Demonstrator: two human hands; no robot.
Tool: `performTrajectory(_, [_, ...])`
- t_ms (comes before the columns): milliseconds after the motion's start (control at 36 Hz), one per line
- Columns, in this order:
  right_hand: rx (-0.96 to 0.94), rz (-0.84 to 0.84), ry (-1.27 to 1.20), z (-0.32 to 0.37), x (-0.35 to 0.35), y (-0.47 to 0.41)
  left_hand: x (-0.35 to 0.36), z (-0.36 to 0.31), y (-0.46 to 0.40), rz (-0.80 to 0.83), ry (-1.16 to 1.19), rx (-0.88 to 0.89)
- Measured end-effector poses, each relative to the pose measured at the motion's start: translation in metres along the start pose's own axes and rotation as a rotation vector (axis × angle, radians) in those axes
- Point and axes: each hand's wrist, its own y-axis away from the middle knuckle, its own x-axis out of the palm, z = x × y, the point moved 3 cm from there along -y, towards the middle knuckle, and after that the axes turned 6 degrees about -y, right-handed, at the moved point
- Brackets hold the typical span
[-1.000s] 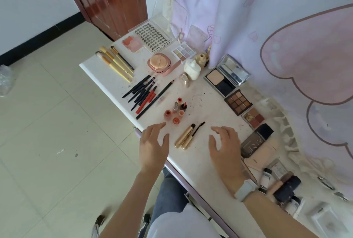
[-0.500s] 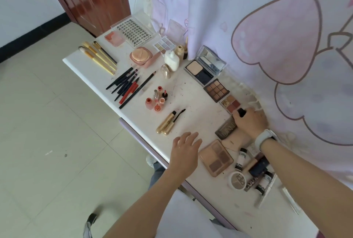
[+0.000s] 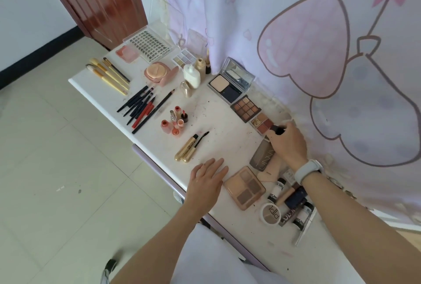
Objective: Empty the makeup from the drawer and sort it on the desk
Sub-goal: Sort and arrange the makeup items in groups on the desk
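Since half a second ago little has changed: the right hand (image 3: 287, 144) stays at the far edge of the desk (image 3: 223, 138), fingers curled around the black cap (image 3: 278, 129) of the grey UNNY tube (image 3: 262, 155), and the left hand (image 3: 208, 177) remains flat and empty, fingers spread, near the front edge. A second ago both hands hovered open over the middle of the desk. The tube lies on the desk beside a peach tube (image 3: 271, 167), just past the small red palette (image 3: 262, 123). A four-pan beige palette (image 3: 245, 187) sits just right of the left hand. Gold mascara tubes (image 3: 188, 152) lie further left, with small lip pots (image 3: 174, 122), dark pencils (image 3: 142, 107) and yellow-handled brushes (image 3: 108, 74) beyond. Under the right forearm a cluster of tubes and a round compact (image 3: 271, 213) is partly hidden
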Motion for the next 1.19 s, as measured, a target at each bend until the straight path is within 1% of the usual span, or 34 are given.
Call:
performTrajectory(56, [-0.050, 0.038, -0.088, 0.005, -0.007, 0.010, 0.001, 0.000, 0.000, 0.006, -0.008, -0.005])
performTrajectory(139, [-0.123, 0.152, -0.115, 0.008, -0.017, 0.026, -0.003, -0.002, -0.002, 0.104, 0.024, -0.045])
performTrajectory(194, [-0.147, 0.187, -0.111, 0.005, -0.022, 0.035, -0.008, -0.008, -0.005, 0.189, 0.047, -0.079])
performTrajectory(222, [-0.158, 0.195, -0.133, 0.003, -0.024, 0.039, -0.012, -0.011, -0.007, 0.198, 0.062, -0.104])
performTrajectory(306, [-0.170, 0.215, -0.233, 0.001, -0.030, 0.051, -0.029, -0.020, -0.014, 0.122, 0.217, -0.179])
performTrajectory(361, [-0.174, 0.213, -0.313, 0.004, -0.036, 0.059, -0.049, -0.031, -0.021, 0.091, 0.312, -0.156])
performTrajectory(444, [-0.177, 0.238, -0.402, 0.015, -0.039, 0.071, -0.076, -0.051, -0.031, 0.092, 0.361, -0.083])
performTrajectory(528, [-0.209, 0.280, -0.431, 0.027, -0.036, 0.085, -0.095, -0.066, -0.034, 0.142, 0.445, -0.111])
performTrajectory(583, [-0.202, 0.285, -0.456, 0.032, -0.035, 0.091, -0.100, -0.069, -0.032, 0.107, 0.489, -0.127])
performTrajectory(667, [-0.253, 0.298, -0.413, 0.039, -0.034, 0.097, -0.100, -0.066, -0.026, 0.075, 0.562, -0.172])
performTrajectory(750, [-0.281, 0.325, -0.402, 0.044, -0.031, 0.103, -0.100, -0.065, -0.018, 0.061, 0.533, -0.160])
performTrajectory(917, [-0.229, 0.365, -0.381, 0.036, -0.023, 0.107, -0.101, -0.061, -0.012, 0.051, 0.411, -0.119])
performTrajectory(1083, [-0.207, 0.386, -0.423, 0.034, -0.026, 0.108, -0.105, -0.061, -0.012, 0.050, 0.389, -0.063])
performTrajectory(1194, [-0.217, 0.396, -0.393, 0.034, -0.032, 0.106, -0.104, -0.059, -0.012, 0.060, 0.402, -0.039])
